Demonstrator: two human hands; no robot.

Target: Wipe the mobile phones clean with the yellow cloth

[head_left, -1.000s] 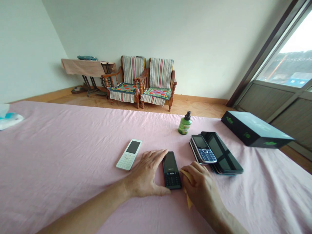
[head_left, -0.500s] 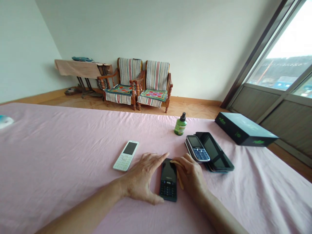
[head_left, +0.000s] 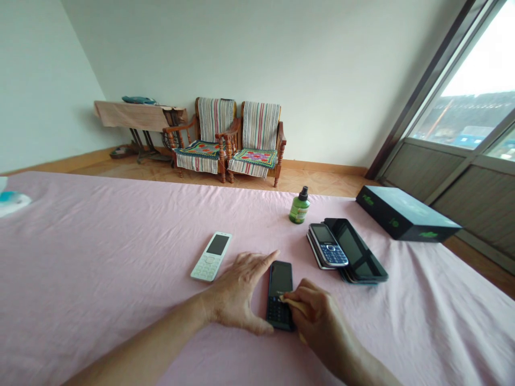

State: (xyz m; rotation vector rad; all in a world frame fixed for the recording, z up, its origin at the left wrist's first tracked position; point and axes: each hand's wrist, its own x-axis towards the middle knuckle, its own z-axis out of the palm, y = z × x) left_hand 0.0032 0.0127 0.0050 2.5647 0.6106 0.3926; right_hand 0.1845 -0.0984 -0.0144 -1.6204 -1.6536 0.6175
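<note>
L hand (head_left: 239, 292) cupped, R hand (head_left: 322, 319) pinching cloth (head_left: 294, 304)

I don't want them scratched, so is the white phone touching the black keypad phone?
Apart. The head view shows the left hand and pink cloth between the white phone and the black keypad phone.

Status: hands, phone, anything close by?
Right hand holds yellow cloth over black phone. Left hand spread along its left side. Phone face-up. White phone near left hand.

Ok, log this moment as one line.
Left hand: spread, beside black phone | right hand: pinching yellow cloth at black phone's front | nearby: white phone, green bottle
</note>
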